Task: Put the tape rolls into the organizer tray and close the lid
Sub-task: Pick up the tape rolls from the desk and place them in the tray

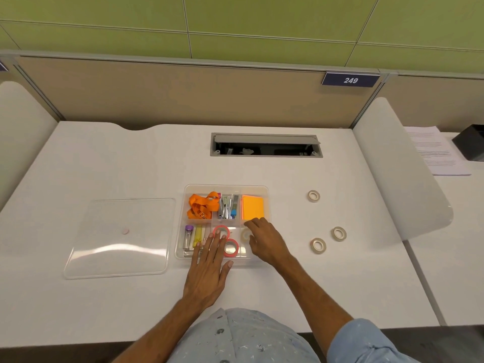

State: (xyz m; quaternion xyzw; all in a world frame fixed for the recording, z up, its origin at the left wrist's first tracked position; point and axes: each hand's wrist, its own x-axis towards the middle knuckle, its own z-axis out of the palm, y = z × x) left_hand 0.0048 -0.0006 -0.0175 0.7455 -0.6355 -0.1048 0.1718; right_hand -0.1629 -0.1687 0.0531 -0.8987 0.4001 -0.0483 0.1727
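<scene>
While both hands worked inside the tray:
Tray (264, 191): clear plastic, compartmented, lid off.
Lid (119, 237): clear, flat, just left of tray.
Tape rolls: three loose on desk, right (313, 195) (339, 233) (318, 245); three in tray.
Left hand (209, 268): flat, fingers spread over pink-rimmed rolls (231, 248).
Right hand (267, 239): curled beside pale roll (246, 235); grip unclear.
</scene>
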